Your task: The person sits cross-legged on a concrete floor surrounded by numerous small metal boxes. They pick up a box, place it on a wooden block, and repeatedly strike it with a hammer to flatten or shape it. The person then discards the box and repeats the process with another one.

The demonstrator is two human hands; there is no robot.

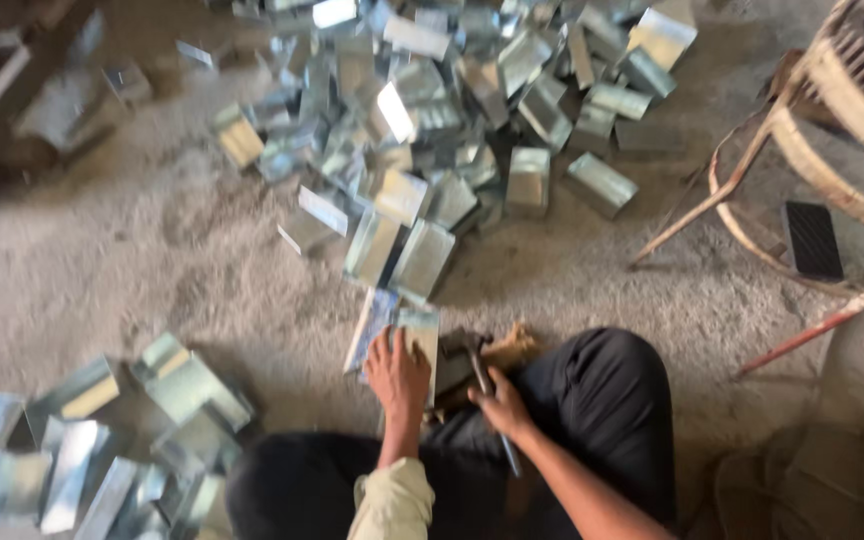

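Your left hand (398, 375) pressed a shiny folded sheet-metal piece (400, 335); your right hand (501, 405) gripped a dull metal hammer (483, 385). The floor (152, 270) looked rough, matt concrete; the chair (832, 110) was worn wood.

Single head view, looking steeply down, close

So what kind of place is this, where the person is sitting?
Probably a small metal workshop. A big pile of folded sheet-metal pieces covers the dusty floor. The left hand presses one metal piece down, and the right hand holds a hammer.
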